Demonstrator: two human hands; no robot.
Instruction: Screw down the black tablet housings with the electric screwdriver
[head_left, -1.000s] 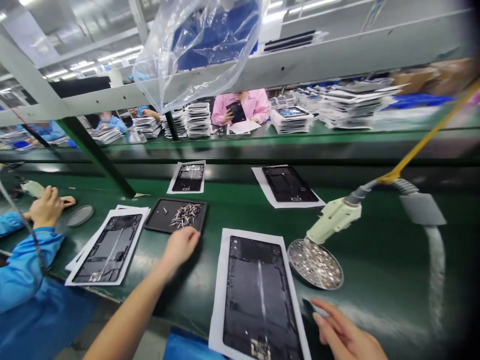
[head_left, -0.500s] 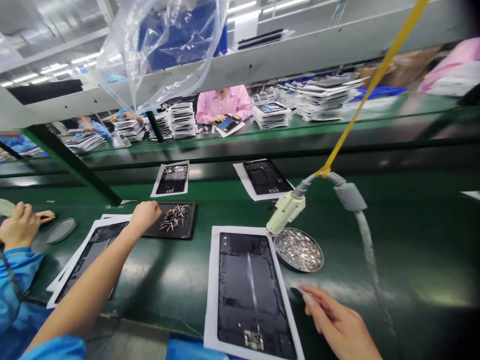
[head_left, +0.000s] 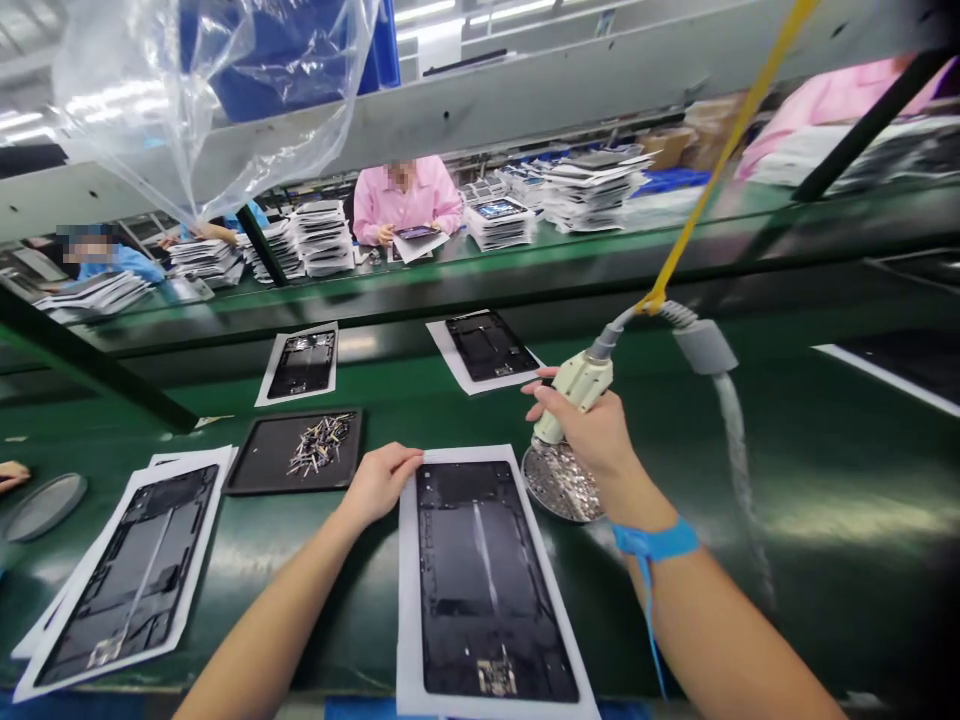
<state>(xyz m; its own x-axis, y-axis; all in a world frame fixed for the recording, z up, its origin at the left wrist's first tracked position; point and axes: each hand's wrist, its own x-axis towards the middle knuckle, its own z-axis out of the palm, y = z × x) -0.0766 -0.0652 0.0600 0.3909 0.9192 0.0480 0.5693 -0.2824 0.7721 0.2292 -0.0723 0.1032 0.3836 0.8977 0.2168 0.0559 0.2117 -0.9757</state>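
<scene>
My right hand [head_left: 589, 425] is around a pale green hand tool [head_left: 574, 385], which hangs upright from a yellow strap; its lower end is over a round dish [head_left: 534, 490] of small shiny metal parts. My left hand [head_left: 386, 478] touches the top left corner of a white sheet [head_left: 409, 600]. Its fingers are pressed together, and what they may pinch is hidden. On that sheet lies an open black tablet housing [head_left: 457, 550] with a pale strip down its middle and a small circuit board [head_left: 496, 675] near its lower end.
Left of my hand sits a black tray [head_left: 262, 455] with many small slim parts. Another tablet housing [head_left: 142, 570] lies at left, and two more [head_left: 304, 362] [head_left: 491, 348] farther back. A braided cable [head_left: 739, 490] hangs at right. Across the line a person in pink [head_left: 409, 205] works.
My right hand has risen from the near bench to the hanging tool and taken hold of it. My left hand has come from the black tray to the sheet's corner. The view has shifted right.
</scene>
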